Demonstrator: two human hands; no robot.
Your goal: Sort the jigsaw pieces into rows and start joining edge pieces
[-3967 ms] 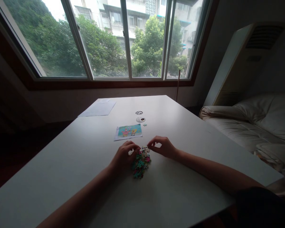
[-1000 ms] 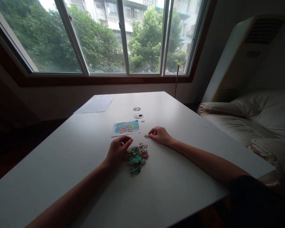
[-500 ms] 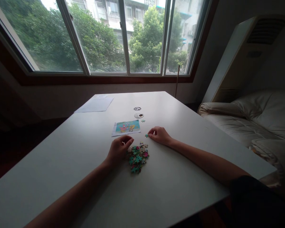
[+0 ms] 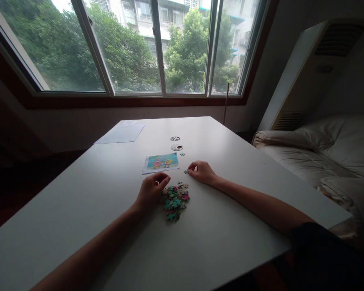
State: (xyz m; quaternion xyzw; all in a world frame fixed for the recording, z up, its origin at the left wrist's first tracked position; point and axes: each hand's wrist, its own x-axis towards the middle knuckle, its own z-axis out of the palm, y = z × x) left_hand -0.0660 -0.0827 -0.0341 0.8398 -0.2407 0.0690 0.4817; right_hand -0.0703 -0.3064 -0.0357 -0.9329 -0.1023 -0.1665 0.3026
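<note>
A small heap of colourful puzzle pieces (image 4: 176, 198) lies on the white table (image 4: 109, 202). My left hand (image 4: 151, 190) rests curled at the heap's left edge, fingertips touching the pieces. My right hand (image 4: 202, 172) lies on the table beyond the heap, its fingers pinched on a single green puzzle piece (image 4: 185, 171) that sits on the tabletop. A cartoon reference picture (image 4: 161, 162) lies flat just behind both hands.
A lone puzzle piece (image 4: 182, 154) and two small round lids (image 4: 176, 147) lie past the picture. A sheet of paper (image 4: 120, 133) is at the far left corner. A cushioned sofa (image 4: 321, 153) stands right of the table, windows behind.
Four seconds ago both hands were at the heap; my right hand has since carried one piece away to the far right of it. Over the last second both hands barely moved.
</note>
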